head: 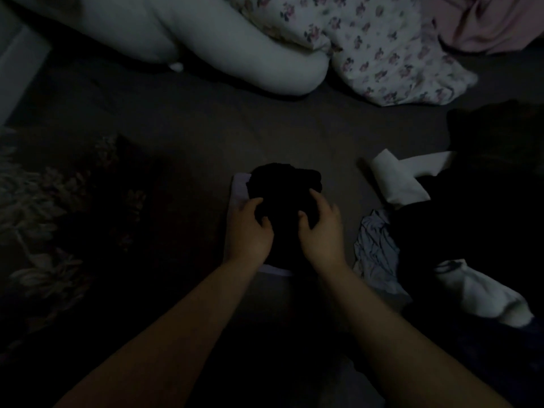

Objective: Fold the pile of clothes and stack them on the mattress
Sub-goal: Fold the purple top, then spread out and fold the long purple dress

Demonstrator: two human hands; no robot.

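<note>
Pressing down on a black garment (pixel 282 198), both hands are busy in the middle of the mattress (pixel 191 136): the left hand (pixel 248 228) has its fingers curled into the near left edge of the dark cloth, and the right hand (pixel 321 228) grips the near right edge the same way, thumb tucked toward the middle. The garment looks bundled into a compact shape and it sits on top of a pale folded piece (pixel 240 192), whose light edge shows at the left and along the near side, so a stack seems to have been started right in front of the person. Off to the right lies the unfolded pile (pixel 459 219): mostly dark cloth, with a white garment (pixel 403 178), a crumpled pale blue-grey piece (pixel 375 245) and a white sock (pixel 482 293) showing among it. Farther back rest a white bolster pillow (pixel 223 45), a floral pillow (pixel 382 54) and a pink cloth (pixel 494 22) in the corner; a leaf-patterned blanket (pixel 38 216) lies at the left. The room is very dim, and that is the likely trouble: black cloth on a dark sheet hides its own edges, so a fold could go crooked or spring open once the grip is let go, and the bundle could slide off the smaller pale piece beneath it.
</note>
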